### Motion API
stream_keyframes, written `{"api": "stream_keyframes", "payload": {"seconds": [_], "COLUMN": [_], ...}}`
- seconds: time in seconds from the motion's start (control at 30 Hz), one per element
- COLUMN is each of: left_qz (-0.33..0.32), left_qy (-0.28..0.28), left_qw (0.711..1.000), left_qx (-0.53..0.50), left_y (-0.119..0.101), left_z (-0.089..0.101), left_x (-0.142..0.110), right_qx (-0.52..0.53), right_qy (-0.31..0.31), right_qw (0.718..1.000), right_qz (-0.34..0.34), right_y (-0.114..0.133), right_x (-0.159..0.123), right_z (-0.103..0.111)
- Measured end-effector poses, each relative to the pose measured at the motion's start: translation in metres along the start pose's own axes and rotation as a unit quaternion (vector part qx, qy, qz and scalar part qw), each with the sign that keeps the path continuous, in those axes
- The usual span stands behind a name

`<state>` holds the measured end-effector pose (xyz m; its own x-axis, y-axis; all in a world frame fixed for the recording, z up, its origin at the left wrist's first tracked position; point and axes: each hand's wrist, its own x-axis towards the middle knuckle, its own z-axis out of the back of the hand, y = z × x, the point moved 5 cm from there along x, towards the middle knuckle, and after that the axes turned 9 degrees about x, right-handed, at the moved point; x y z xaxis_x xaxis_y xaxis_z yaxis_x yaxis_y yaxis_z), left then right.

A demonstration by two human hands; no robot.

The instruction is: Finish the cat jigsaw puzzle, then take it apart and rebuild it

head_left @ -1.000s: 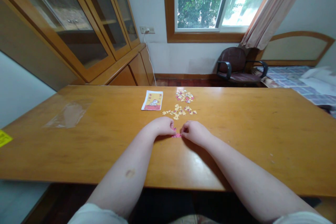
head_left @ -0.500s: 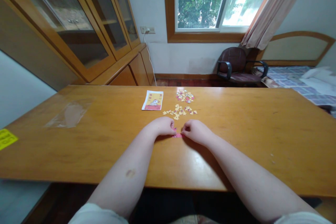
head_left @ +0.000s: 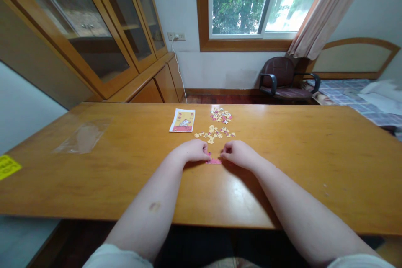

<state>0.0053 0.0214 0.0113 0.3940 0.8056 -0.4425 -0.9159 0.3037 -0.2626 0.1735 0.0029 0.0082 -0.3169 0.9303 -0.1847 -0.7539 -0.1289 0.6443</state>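
Pink jigsaw puzzle pieces [head_left: 215,161] lie joined in a short strip on the table, between my two hands. My left hand [head_left: 197,150] has its fingertips closed down on the strip's left end, partly hiding it. At the right end, my right hand [head_left: 235,152] is in a pinch, thumb and forefinger together; whatever sits in it is too small to make out. Just beyond my hands are loose yellow puzzle pieces [head_left: 212,134]. A mixed pile of yellow and pink pieces [head_left: 221,115] lies farther back.
A picture card [head_left: 182,120] with a white animal lies left of the loose pieces. On the table's [head_left: 138,167] left are a clear plastic bag [head_left: 84,136] and a yellow label [head_left: 9,166]. A glass-door cabinet [head_left: 125,29] and an armchair [head_left: 281,77] stand behind.
My right hand has shifted slightly to the right, uncovering more of the pink strip. My left hand stays nearly in place on the left end.
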Motion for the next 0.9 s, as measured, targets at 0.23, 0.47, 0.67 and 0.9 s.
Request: {"api": "stream_keyframes", "payload": {"seconds": [0.23, 0.47, 0.67, 0.9], "left_qz": [-0.062, -0.076, -0.066, -0.065], "left_qy": [-0.042, -0.036, -0.033, -0.033], "left_qw": [0.997, 0.996, 0.997, 0.997], "left_qx": [-0.027, 0.021, 0.031, 0.033], "left_y": [-0.001, -0.002, -0.001, 0.0], "left_z": [0.003, -0.002, -0.003, -0.005], "left_x": [0.0, 0.0, 0.0, 0.001], "right_qx": [-0.012, -0.051, -0.087, -0.118], "right_qy": [0.073, 0.114, 0.095, 0.11], "right_qw": [0.997, 0.992, 0.992, 0.987], "right_qz": [0.002, 0.02, 0.004, -0.018], "right_y": [-0.016, -0.01, -0.012, -0.011], "right_x": [-0.003, -0.007, -0.004, -0.005], "right_z": [0.023, 0.01, 0.011, 0.013]}}
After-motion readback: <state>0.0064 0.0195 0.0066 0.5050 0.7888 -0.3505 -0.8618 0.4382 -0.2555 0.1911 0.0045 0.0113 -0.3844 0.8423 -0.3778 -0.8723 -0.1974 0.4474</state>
